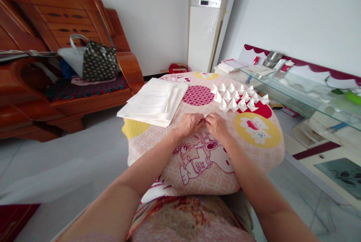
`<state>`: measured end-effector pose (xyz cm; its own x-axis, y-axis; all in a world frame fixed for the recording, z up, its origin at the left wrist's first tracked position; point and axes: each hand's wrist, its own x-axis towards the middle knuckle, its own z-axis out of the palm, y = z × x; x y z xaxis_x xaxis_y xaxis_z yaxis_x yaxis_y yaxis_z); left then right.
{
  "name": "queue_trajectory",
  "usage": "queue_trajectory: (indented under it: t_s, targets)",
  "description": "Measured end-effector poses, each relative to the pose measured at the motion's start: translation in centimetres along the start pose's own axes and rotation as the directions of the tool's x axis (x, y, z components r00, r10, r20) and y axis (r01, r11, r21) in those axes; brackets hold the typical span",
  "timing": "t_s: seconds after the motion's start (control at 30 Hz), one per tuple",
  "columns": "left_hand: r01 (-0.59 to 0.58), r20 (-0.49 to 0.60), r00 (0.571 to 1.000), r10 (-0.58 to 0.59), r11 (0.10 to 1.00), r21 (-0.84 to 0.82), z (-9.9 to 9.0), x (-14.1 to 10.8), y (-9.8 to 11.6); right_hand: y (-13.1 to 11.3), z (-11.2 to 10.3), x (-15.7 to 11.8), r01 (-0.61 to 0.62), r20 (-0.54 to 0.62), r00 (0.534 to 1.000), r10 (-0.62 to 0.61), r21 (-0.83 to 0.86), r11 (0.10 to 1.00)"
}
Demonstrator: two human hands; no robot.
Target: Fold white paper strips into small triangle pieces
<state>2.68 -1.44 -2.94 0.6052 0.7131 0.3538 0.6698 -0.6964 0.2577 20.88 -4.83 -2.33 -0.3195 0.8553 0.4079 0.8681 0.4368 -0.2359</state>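
Note:
My left hand (191,122) and my right hand (216,124) meet over the middle of a round table with a patterned cloth (158,155). Fingers of both hands are closed in a pinch on a small piece of white paper (205,115), mostly hidden by the fingertips. Beyond my right hand stand several folded white paper boats (232,105), set in rows. A stack of white paper sheets (152,99) lies to the left of my left hand, some with faint print.
To the right is a glass-topped stand (304,99) with papers (231,65) and cups on it. A wooden sofa (84,103) with a dotted bag (100,61) stands at the left. Behind the table rise a white floor-standing air conditioner (203,31) and a red item (177,68) on the floor.

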Motion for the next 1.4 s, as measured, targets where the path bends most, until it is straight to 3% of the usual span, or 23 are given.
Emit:
queue_trajectory:
  t_s: [0.1,0.2,0.33,0.47,0.63,0.7,0.77,0.83,0.9,1.03,1.13,1.23,1.33,1.4]
  targets:
    - [0.004,-0.051,0.999,-0.005,1.0,-0.03,-0.1,-0.1,-0.4,-0.1,0.0,0.0,-0.04,0.025,0.999,0.04,-0.013,0.999]
    - [0.013,-0.157,0.987,-0.034,0.991,-0.13,-0.7,-0.2,-1.4,1.2,-0.4,-0.4,-0.079,-0.059,0.995,0.081,0.024,0.997]
    - [0.057,-0.318,0.931,-0.178,0.933,-0.356,-1.4,-0.3,-2.8,2.6,-0.5,-0.6,-0.063,-0.223,0.969,0.104,0.185,0.981]
    - [0.001,-0.228,0.961,-0.159,0.824,-0.567,-1.0,0.0,-3.1,2.4,-0.2,-0.3,0.018,-0.384,0.912,0.147,0.396,0.918]
    - [0.018,-0.209,0.957,-0.199,0.765,-0.644,-0.7,0.3,-3.0,2.1,-0.5,-0.2,-0.005,-0.403,0.887,0.224,0.478,0.879]
    - [-0.012,-0.267,0.94,-0.213,0.761,-0.649,-0.9,0.2,-2.8,2.1,-0.7,-0.3,-0.022,-0.407,0.882,0.238,0.47,0.883]
    - [-0.054,-0.358,0.914,-0.191,0.817,-0.574,-1.3,0.0,-2.2,2.0,-0.9,-0.3,-0.02,-0.417,0.88,0.225,0.442,0.897]
    - [-0.11,-0.436,0.895,-0.095,0.9,-0.422,-1.8,-0.3,-1.5,1.9,-1.0,-0.3,0.01,-0.429,0.886,0.178,0.401,0.916]
    - [-0.187,-0.437,0.898,0.05,0.943,-0.276,-2.2,-0.5,-0.6,1.8,-1.2,-0.3,0.055,-0.441,0.89,0.118,0.359,0.932]
    - [-0.282,-0.324,0.92,0.221,0.947,-0.155,-2.5,-0.9,0.3,2.4,-1.1,-0.8,0.087,-0.341,0.94,0.01,0.268,0.959]
    - [-0.296,-0.128,0.953,0.273,0.931,-0.213,-1.9,-0.9,-0.1,2.9,-0.8,-1.8,0.1,-0.119,0.99,-0.075,0.221,0.97]
    - [-0.301,0.074,0.942,0.328,0.92,-0.251,-1.1,-0.8,-0.8,2.6,-0.8,-3.1,0.125,0.084,0.985,-0.148,0.227,0.966]
    - [-0.279,0.2,0.923,0.328,0.931,-0.237,-0.7,-0.7,-1.1,1.5,-1.6,-4.1,0.088,0.137,0.982,-0.13,0.28,0.956]
    - [-0.208,0.227,0.939,0.259,0.951,-0.229,-1.0,-0.7,-0.9,0.9,-2.3,-4.4,0.008,0.154,0.986,-0.062,0.328,0.945]
